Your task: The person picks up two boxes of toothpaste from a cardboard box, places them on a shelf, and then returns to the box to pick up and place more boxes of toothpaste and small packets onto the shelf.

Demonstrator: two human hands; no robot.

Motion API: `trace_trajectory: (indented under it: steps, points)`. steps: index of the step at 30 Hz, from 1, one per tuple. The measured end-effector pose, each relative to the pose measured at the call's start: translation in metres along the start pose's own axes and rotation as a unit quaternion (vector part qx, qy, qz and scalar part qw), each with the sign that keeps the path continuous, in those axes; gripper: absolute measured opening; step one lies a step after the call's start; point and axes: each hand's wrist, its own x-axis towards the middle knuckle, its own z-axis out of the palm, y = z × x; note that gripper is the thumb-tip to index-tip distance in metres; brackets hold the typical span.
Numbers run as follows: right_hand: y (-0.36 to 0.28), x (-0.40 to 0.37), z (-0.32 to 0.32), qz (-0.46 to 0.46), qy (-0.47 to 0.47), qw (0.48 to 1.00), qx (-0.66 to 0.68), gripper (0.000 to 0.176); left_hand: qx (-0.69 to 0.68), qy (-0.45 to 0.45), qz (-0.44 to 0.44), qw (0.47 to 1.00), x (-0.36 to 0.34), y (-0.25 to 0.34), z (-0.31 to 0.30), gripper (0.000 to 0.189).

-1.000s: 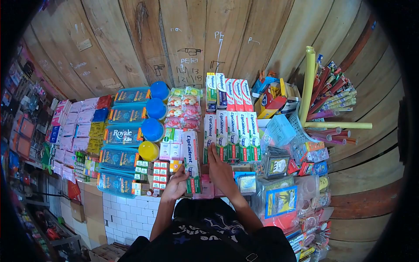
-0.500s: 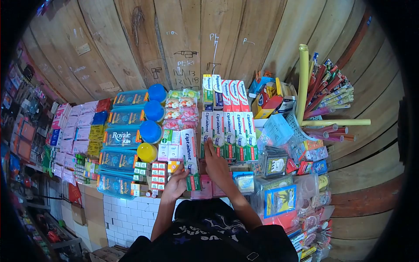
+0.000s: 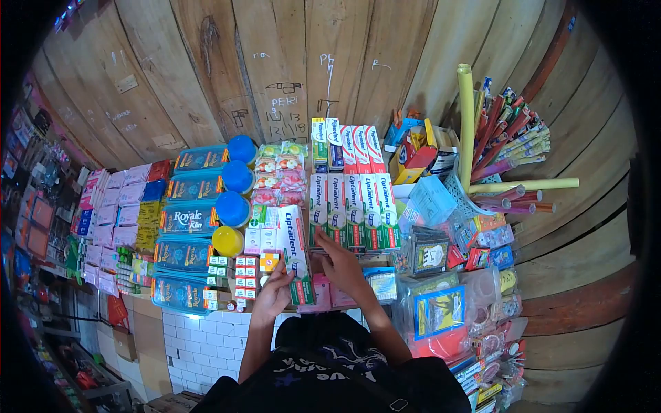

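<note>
My left hand (image 3: 273,292) grips a Ciptadent toothpaste box (image 3: 292,237), white with a green lower end, by its near part. It stands left of a row of similar Ciptadent boxes (image 3: 354,203) laid side by side. My right hand (image 3: 339,267) has its fingers stretched out, fingertips right at the near end of the leftmost boxes in that row. Behind the row lie several Pepsodent boxes (image 3: 348,148). Left of the held box are small pink-and-white boxes (image 3: 260,240) and stacked little medicine-like boxes (image 3: 246,277).
Blue-lidded tubs (image 3: 233,208), a yellow-lidded tub (image 3: 228,241) and Royale packs (image 3: 187,217) stand to the left. On the right are a basket (image 3: 463,199) of rolled tubes, a yellow pole (image 3: 465,124) and plastic-wrapped packs (image 3: 439,313). A plank wall (image 3: 275,62) rises behind.
My right hand has drawn back toward me, its fingers sliding from the Ciptadent row's faces to its near end. The left hand still holds its box. The view has shifted slightly.
</note>
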Motion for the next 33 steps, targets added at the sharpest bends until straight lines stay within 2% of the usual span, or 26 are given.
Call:
trace_trajectory:
  steps: [3,6,9,11,13,16,19,22,24,29,33]
  points:
    - [-0.008,-0.020,-0.015,0.062,-0.021,0.991,0.115,0.049,0.026,-0.013,-0.013,1.000,-0.005,-0.005,-0.005,0.050]
    - [-0.032,-0.036,-0.049,0.196,-0.102,0.959,0.178,0.053,0.118,-0.048,-0.026,0.992,-0.009,-0.011,0.010,0.047]
    - [-0.034,-0.059,-0.060,0.179,-0.070,0.950,0.246,0.057,0.147,-0.082,-0.071,0.983,-0.007,-0.020,0.020,0.043]
    - [-0.036,-0.067,-0.065,0.142,-0.023,0.965,0.220,0.064,0.170,-0.109,-0.098,0.975,-0.004,-0.028,0.027,0.044]
    - [-0.045,-0.076,-0.085,0.172,-0.024,0.957,0.234,0.068,0.182,-0.126,-0.108,0.969,0.000,-0.037,0.042,0.047]
    - [-0.043,-0.091,-0.102,0.163,0.002,0.968,0.194,0.074,0.201,-0.145,-0.153,0.957,0.008,-0.051,0.054,0.049]
    - [-0.038,-0.106,-0.116,0.192,0.019,0.962,0.191,0.077,0.200,-0.153,-0.203,0.946,0.021,-0.069,0.065,0.063]
    - [-0.033,-0.116,-0.128,0.203,0.051,0.962,0.174,0.079,0.195,-0.148,-0.243,0.939,0.035,-0.091,0.070,0.061]
    - [-0.034,-0.118,-0.138,0.195,0.046,0.970,0.137,0.080,0.202,-0.115,-0.267,0.935,0.042,-0.104,0.075,0.057]
    - [-0.033,-0.122,-0.162,0.182,0.000,0.978,0.103,0.092,0.178,-0.105,-0.284,0.936,0.059,-0.122,0.088,0.055]
    - [-0.024,-0.123,-0.166,0.170,-0.023,0.983,0.066,0.088,0.174,-0.119,-0.268,0.940,0.071,-0.134,0.087,0.053]
